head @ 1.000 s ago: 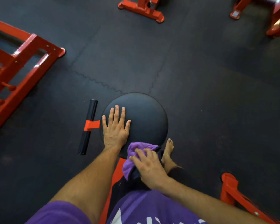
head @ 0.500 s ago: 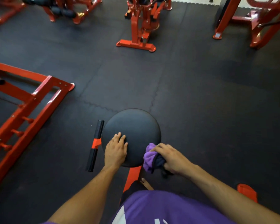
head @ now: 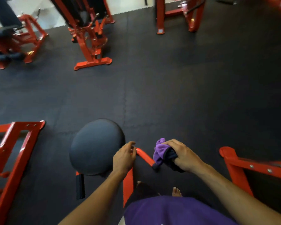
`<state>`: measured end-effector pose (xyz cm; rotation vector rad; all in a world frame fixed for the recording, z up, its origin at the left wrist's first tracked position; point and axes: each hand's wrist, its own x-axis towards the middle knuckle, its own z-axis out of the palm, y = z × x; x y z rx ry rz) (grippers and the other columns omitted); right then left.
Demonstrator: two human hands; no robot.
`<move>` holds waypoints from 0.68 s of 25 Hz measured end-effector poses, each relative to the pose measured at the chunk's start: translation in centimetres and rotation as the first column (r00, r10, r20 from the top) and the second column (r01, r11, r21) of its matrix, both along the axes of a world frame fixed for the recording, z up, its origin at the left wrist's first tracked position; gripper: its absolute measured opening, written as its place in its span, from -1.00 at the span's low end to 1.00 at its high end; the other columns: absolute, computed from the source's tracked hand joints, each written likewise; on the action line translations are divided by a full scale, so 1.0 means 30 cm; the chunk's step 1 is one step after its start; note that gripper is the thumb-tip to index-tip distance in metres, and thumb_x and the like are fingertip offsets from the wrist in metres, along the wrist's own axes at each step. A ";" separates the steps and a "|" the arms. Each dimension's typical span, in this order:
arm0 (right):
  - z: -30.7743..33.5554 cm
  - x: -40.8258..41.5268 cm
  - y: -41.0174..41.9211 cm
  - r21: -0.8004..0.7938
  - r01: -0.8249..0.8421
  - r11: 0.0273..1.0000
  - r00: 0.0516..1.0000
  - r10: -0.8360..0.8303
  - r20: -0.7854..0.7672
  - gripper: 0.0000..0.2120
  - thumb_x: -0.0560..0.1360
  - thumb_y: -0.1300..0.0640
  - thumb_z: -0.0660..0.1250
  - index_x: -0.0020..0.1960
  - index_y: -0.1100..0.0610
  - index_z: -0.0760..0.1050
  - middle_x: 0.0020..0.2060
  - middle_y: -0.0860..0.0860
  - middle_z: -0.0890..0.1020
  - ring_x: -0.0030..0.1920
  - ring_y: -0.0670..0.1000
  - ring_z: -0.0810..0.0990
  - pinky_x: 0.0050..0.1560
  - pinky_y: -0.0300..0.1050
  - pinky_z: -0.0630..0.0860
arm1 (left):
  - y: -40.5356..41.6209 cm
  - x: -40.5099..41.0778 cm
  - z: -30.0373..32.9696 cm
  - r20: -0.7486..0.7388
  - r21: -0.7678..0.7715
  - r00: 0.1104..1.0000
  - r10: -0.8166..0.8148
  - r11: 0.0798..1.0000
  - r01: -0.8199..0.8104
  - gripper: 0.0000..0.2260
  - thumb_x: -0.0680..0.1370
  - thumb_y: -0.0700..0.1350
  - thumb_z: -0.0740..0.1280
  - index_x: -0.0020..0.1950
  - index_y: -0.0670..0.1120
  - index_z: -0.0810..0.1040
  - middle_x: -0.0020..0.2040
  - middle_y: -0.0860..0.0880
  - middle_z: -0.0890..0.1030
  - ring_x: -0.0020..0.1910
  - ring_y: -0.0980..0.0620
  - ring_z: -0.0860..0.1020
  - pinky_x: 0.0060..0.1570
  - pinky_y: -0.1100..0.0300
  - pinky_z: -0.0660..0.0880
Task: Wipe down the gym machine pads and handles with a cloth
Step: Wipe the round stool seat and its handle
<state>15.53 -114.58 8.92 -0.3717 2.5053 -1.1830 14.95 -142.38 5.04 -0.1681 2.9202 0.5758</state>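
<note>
Dark rubber floor (head: 169, 98) w/ red machines (head: 91, 46) around.

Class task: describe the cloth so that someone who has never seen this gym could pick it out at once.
Find the round black pad low in the view. Just to its right a curved red bar runs toward the right hand, which grips the cloth bunched up against the bar's near end. It is the only soft purple thing among red frames and black floor mats.
</note>
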 end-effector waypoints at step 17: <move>0.110 0.896 0.434 0.075 0.961 0.266 0.270 -0.961 -0.056 -0.42 0.35 0.34 0.35 0.36 0.11 0.50 0.29 -0.09 0.53 0.35 -0.03 0.51 0.37 -0.29 0.33 | 0.930 -0.019 0.001 0.051 0.203 0.390 -0.919 0.392 0.897 -0.70 0.63 0.06 0.31 0.37 0.10 0.52 0.29 0.03 0.54 0.24 -0.13 0.57 0.07 -0.03 0.53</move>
